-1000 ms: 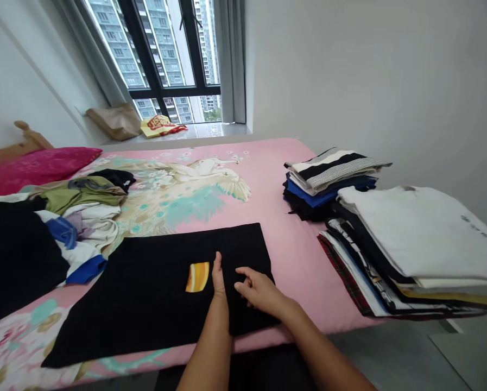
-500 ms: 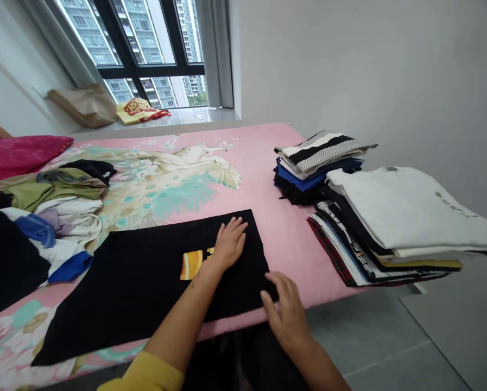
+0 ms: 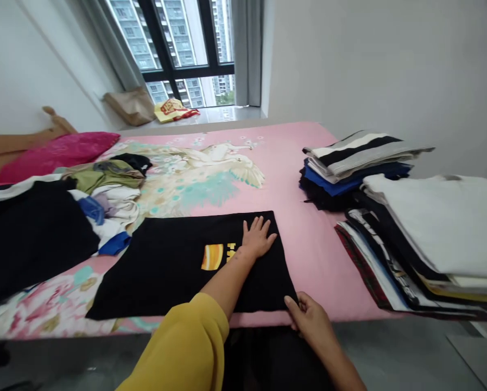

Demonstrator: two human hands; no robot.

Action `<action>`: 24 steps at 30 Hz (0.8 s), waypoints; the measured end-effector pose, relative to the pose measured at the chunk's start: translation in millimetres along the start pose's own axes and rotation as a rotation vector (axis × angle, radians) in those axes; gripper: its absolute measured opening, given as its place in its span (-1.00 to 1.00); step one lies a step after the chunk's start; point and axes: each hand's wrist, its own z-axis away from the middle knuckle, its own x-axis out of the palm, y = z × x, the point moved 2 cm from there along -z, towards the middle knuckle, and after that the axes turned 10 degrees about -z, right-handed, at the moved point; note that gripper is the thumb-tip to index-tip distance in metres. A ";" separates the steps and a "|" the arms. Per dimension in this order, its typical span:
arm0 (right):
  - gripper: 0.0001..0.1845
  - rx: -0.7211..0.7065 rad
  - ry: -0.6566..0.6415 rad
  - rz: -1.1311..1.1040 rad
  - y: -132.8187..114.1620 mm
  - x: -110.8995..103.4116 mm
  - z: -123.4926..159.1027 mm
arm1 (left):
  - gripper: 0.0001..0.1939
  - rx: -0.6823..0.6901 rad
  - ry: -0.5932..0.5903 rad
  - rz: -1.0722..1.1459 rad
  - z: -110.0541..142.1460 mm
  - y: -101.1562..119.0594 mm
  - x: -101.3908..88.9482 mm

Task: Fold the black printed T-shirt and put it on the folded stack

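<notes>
A black T-shirt with an orange and yellow print lies folded lengthwise and spread on the bed. My left hand rests flat on its upper right part, fingers spread. At the near right corner of the shirt, the thumb and curled fingers of my right hand pinch the black cloth. My left forearm covers part of the print.
A pink flowered bedsheet covers the bed. To the right stand a stack with a striped garment on top and another topped by a white shirt. Rumpled clothes and a magenta pillow lie at left.
My right hand has gone from loosely open beside the shirt's corner to pinching it. My left hand stays on the shirt with fingers spread wider. The view has swung left.
</notes>
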 end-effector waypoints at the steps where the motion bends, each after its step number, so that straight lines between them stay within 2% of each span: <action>1: -0.60 0.018 -0.009 -0.073 -2.5 -0.7 -1.7 | -0.36 -0.003 0.012 0.017 6.0 0.8 -1.7; 4: -0.41 0.088 0.006 -0.322 -9.6 0.5 -5.4 | -0.40 -0.009 0.054 0.093 33.0 5.2 -9.7; 7: -0.27 0.114 -0.020 -0.494 -15.4 6.0 -5.2 | -0.39 0.015 0.079 0.199 76.5 14.8 -23.0; 10: -0.29 0.091 -0.064 -0.556 -21.1 8.5 -2.1 | -0.24 0.179 0.099 0.290 129.2 29.8 -33.8; 12: -0.33 0.117 -0.059 -0.548 -24.3 6.4 0.7 | -0.09 0.295 0.112 0.318 158.9 39.7 -33.8; 13: -0.36 0.137 -0.078 -0.541 -26.0 4.9 1.9 | -0.08 0.309 0.117 0.324 169.5 43.6 -31.1; 15: -0.45 0.157 -0.196 -0.532 -29.4 1.4 3.2 | -0.20 0.249 0.125 0.337 180.5 49.5 -22.0; 17: -0.53 0.147 -0.320 -0.514 -31.7 -4.3 0.6 | -0.32 0.121 0.143 0.373 181.0 53.2 -11.9; 18: -0.55 0.146 -0.335 -0.503 -32.0 -8.6 -3.4 | -0.35 0.060 0.156 0.404 179.4 54.5 -7.8; 21: -0.56 0.218 -0.215 -0.522 -33.1 -23.2 -29.2 | -0.43 -0.056 0.209 0.524 176.2 56.0 -2.6; 24: -0.63 0.308 -0.144 -0.589 -44.7 -26.3 -73.2 | -0.46 -0.098 0.246 0.644 181.0 54.8 -6.8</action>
